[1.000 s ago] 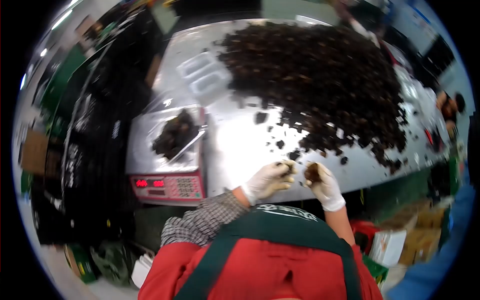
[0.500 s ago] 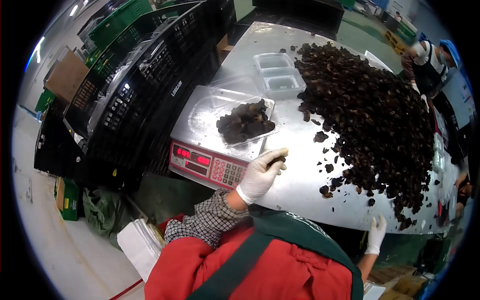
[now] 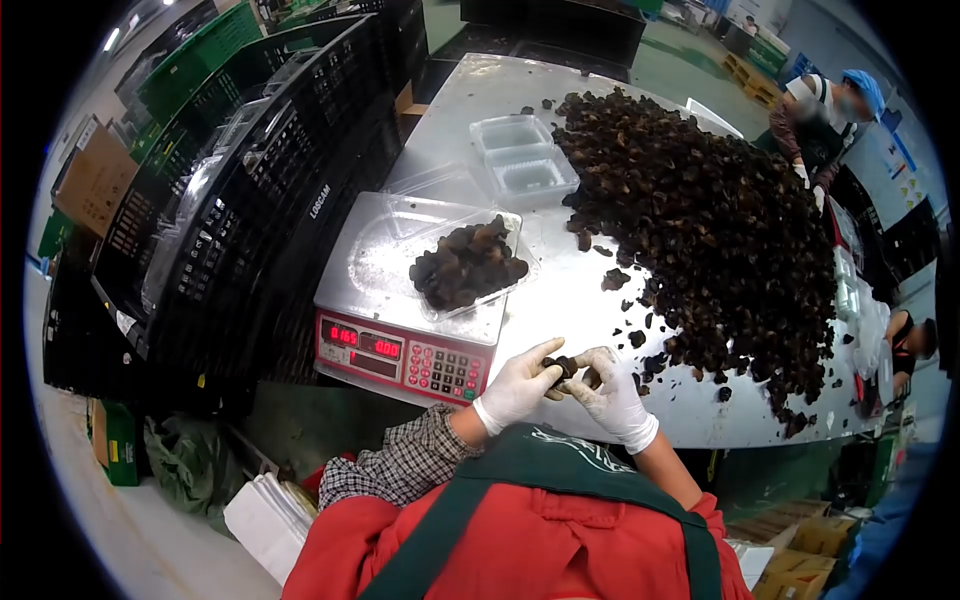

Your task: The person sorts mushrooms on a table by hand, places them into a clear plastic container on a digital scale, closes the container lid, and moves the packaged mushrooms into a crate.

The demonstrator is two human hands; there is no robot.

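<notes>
White gloves cover both of my hands, which meet above the metal table's near edge. Between the fingertips is a small dark piece of wood ear mushroom (image 3: 566, 368). My left hand (image 3: 515, 392) pinches it from one side and my right hand (image 3: 617, 402) from the other, partly hiding it. Left of them, a digital scale (image 3: 335, 278) with a red front shows lit red digits. A clear plastic tray (image 3: 516, 238) sits on its plate, holding a heap of dark mushroom pieces (image 3: 470, 262).
A large pile of wood ear mushrooms (image 3: 700, 240) covers the table's right part. Clear empty trays (image 3: 535, 175) stand behind the scale. Black crates (image 3: 270, 190) rise at the left. Across the table is a co-worker in a blue cap (image 3: 815, 115); another person (image 3: 905, 345) is at far right.
My right hand has come from beyond the table's near edge, moving left to meet my left hand at the mushroom piece. The view has shifted slightly.
</notes>
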